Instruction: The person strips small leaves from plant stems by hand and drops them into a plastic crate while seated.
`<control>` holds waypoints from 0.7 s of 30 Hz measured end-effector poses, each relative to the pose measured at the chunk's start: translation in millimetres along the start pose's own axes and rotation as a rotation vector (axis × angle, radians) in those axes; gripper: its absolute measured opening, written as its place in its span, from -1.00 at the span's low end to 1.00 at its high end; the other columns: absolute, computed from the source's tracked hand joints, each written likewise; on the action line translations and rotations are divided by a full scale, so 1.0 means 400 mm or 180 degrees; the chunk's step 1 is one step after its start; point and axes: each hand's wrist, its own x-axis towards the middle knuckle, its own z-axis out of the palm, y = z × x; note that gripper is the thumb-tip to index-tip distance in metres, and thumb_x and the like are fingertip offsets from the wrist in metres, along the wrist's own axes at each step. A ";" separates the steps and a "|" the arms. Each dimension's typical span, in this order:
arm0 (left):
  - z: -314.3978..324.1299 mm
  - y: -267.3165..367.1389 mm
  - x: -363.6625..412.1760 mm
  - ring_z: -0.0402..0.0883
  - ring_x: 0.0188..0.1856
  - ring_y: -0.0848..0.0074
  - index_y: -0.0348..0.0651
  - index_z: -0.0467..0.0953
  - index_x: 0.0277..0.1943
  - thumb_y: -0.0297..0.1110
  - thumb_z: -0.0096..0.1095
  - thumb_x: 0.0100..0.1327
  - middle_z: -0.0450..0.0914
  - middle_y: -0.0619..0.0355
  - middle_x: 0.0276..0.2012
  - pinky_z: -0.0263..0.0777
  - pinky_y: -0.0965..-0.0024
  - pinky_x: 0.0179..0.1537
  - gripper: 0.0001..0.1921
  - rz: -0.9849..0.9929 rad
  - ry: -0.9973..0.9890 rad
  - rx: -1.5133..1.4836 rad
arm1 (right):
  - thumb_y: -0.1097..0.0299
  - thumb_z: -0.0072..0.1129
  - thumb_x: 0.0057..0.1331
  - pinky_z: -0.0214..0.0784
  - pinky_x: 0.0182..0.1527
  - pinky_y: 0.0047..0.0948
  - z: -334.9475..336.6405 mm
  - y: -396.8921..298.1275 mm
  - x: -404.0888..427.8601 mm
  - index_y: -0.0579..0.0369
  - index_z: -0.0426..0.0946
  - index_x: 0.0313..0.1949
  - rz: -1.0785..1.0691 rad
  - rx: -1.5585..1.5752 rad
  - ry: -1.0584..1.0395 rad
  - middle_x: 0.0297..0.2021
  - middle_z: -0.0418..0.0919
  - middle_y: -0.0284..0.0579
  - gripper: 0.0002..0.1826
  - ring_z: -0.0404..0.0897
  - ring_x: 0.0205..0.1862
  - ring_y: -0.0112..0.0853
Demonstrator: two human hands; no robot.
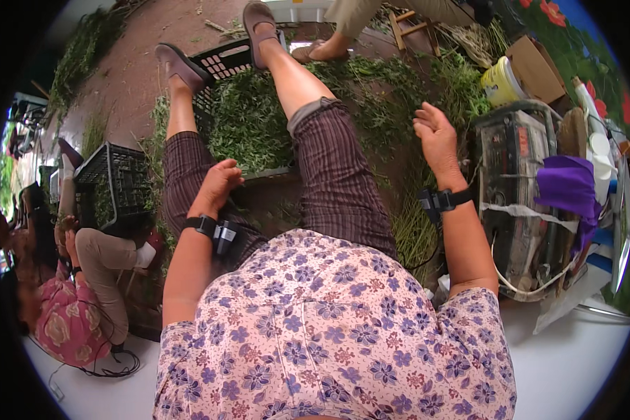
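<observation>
My left hand (219, 185) is raised above my left thigh, its fingers loosely curled; I see nothing in it. Out to the right, my right hand (434, 137) hangs over the floor by the cut stems, fingers bent and slightly apart, holding nothing visible. Between my legs stands a black plastic crate (230, 56) filled with green leafy sprigs (249, 118). More leafy stems (383, 94) lie loose on the floor beyond my right knee. Long thin stalks (415, 226) lie below my right hand. Each wrist wears a black strap with a small device.
Another person (102, 268) sits at left beside a second black crate (116, 184). A further person's leg (341, 31) is ahead, near a wooden stool (407, 29). At right are a metal-framed machine (514, 199), a purple cloth (567, 184), a yellow bucket (500, 84) and a cardboard box (536, 68).
</observation>
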 end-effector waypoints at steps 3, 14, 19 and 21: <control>-0.007 -0.020 0.013 0.45 -0.29 0.58 -0.43 0.21 0.10 -0.55 0.06 0.05 0.43 0.24 -0.32 0.42 0.50 -0.22 -0.50 -0.0123 0.0149 -0.0046 | 0.55 0.02 0.07 0.35 -0.07 -0.45 0.095 -0.073 -0.003 0.27 0.32 0.03 -0.0414 -0.0070 -0.0443 -0.11 0.49 0.04 -0.54 0.50 -0.09 -0.33; 0.011 0.027 -0.038 0.31 -0.43 0.69 -0.15 0.38 -0.35 -0.40 0.05 0.16 0.27 0.37 -0.50 0.37 0.44 -0.12 -0.95 0.0013 -0.0386 0.0077 | 0.45 0.20 -0.03 0.22 0.08 -0.33 0.276 -0.106 -0.027 0.18 0.46 -0.13 -0.1681 -0.1097 -0.1459 -0.11 0.46 0.02 -0.60 0.38 0.00 -0.15; -0.009 0.094 -0.129 0.50 -0.39 0.55 -0.28 0.39 -0.14 -0.39 0.12 0.17 0.45 0.27 -0.38 0.36 0.35 -0.01 -0.78 0.0533 -0.0343 -0.0812 | 0.49 0.14 0.02 0.11 0.15 -0.31 0.267 -0.136 -0.043 0.21 0.38 -0.05 -0.1583 -0.1492 -0.1827 0.02 0.36 0.03 -0.56 0.28 0.10 -0.12; -0.057 0.115 -0.182 0.55 -0.29 0.48 -0.31 0.37 -0.10 -0.44 0.12 0.16 0.51 0.19 -0.29 0.38 0.32 -0.02 -0.75 0.1064 -0.0287 -0.1270 | 0.47 0.12 0.05 0.07 0.17 -0.28 0.271 -0.134 -0.049 0.21 0.31 0.03 -0.1680 -0.1670 -0.1897 0.06 0.29 0.08 -0.51 0.22 0.13 -0.08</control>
